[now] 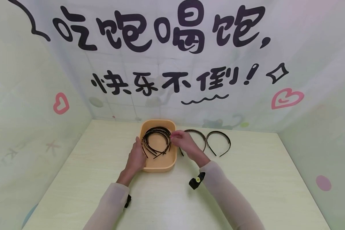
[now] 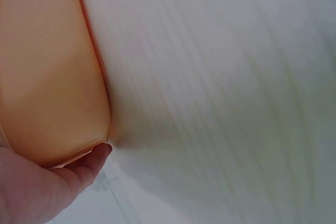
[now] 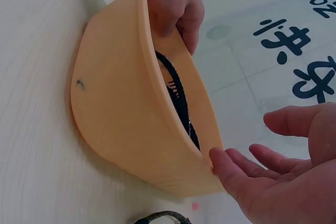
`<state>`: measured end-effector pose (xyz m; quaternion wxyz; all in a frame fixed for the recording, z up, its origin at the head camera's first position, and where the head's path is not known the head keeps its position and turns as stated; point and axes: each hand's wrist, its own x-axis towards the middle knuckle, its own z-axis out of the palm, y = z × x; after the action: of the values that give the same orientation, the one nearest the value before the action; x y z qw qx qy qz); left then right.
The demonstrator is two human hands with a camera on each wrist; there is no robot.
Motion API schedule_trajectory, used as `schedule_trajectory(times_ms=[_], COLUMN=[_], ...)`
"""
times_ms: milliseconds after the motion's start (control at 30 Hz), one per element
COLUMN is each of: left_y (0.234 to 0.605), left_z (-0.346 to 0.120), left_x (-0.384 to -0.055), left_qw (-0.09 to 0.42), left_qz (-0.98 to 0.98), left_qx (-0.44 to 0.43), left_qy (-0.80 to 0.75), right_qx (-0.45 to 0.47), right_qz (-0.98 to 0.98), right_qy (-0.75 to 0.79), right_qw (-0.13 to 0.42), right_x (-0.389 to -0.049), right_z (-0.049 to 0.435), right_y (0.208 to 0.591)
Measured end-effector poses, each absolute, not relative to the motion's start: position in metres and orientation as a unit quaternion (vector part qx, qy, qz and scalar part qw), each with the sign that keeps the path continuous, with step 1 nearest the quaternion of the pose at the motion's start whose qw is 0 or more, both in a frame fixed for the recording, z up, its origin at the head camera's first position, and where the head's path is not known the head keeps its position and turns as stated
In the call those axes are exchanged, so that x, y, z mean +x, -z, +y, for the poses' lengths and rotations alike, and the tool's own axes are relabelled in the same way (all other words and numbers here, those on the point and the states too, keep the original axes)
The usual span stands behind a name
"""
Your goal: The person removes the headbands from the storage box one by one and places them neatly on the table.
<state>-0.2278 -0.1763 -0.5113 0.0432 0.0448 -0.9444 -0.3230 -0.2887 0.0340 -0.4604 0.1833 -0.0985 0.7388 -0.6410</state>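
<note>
My left hand (image 1: 136, 156) grips the left wall of an orange plastic bin (image 1: 158, 164), with part of the hand over the rim in the right wrist view. Several black toothed headbands (image 1: 156, 148) lie in a loose stack inside the bin. At the bin's right rim is my right hand (image 3: 286, 169), thumb and fingers apart and nothing between them. Its fingertips are right at the rim. In the left wrist view, the left hand's fingers (image 2: 89, 169) lie along the bin's lower edge (image 2: 79, 156).
Two more toothed headbands lie on the table right of the bin: one (image 1: 201, 134) partly hidden behind the right hand, the other (image 1: 228, 140) farther right. A printed cloth wall (image 1: 161, 108) rises behind the bin, with side walls left and right.
</note>
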Motion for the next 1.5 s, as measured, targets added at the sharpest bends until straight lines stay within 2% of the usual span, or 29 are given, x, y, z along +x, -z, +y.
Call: schedule_trajectory(times_ms=[300,567,867,1367,1500], left_y=[0.511,0.512,0.512,0.515,0.515], left_z=[-0.175,-0.174,-0.176,-0.177,-0.177], left_x=[-0.229,-0.229,-0.231,-0.231,-0.231], left_qw=[0.042,0.038,0.041,0.05,0.048], left_qz=[-0.943,-0.943,-0.944,-0.941,-0.941], left_qx=[0.052,0.047,0.045,0.049,0.051], left_qy=[0.326,0.328,0.325,0.33,0.33], right_qx=[-0.087,-0.035,-0.013,-0.065,-0.071], right_qz=[0.761,0.789,0.817,0.891,0.902], right_qy=[0.606,0.573,0.549,0.447,0.425], right_qw=[0.215,0.217,0.174,0.043,0.021], right_x=[-0.28,-0.276,-0.277,-0.271,-0.272], right_z=[0.01,-0.012,-0.024,-0.025,-0.024], right_y=[0.454,0.469,0.474,0.473,0.472])
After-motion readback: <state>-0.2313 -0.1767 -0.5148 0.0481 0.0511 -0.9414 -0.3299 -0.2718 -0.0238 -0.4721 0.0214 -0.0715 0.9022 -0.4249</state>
